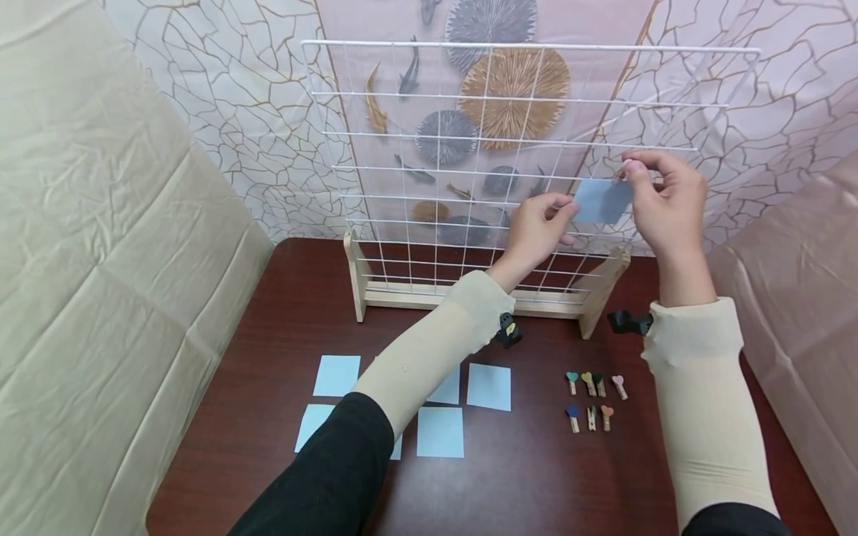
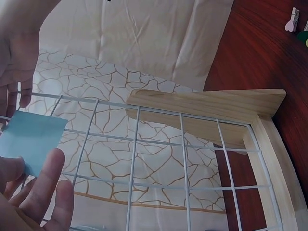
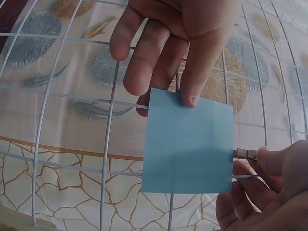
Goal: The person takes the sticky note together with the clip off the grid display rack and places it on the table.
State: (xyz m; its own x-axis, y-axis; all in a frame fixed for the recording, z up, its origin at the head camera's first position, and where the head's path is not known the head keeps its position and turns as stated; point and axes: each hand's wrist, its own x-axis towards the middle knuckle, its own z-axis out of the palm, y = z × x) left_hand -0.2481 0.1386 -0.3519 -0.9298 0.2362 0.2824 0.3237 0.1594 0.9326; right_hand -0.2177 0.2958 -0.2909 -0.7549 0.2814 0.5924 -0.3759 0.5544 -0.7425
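Note:
A light blue paper square [image 1: 601,202] is held up against the white wire grid [image 1: 529,47], toward its right side. My left hand [image 1: 541,227] pinches the paper's left edge, thumb in front; in the right wrist view its other fingers reach behind the wires. At the paper's top edge my right hand [image 1: 672,199] pinches a small wooden clothespin [image 3: 246,154] between thumb and fingers. The pin's tip touches the paper's edge in the right wrist view; whether it grips both paper and wire I cannot tell. Fingers cover most of the pin.
More blue paper squares [image 1: 488,387] lie in two rows on the dark table [image 1: 536,476], partly hidden by my left arm. Several small clothespins with coloured hearts [image 1: 573,378] lie at the right. Wooden feet [image 1: 603,290] support the grid. Fabric walls stand on both sides.

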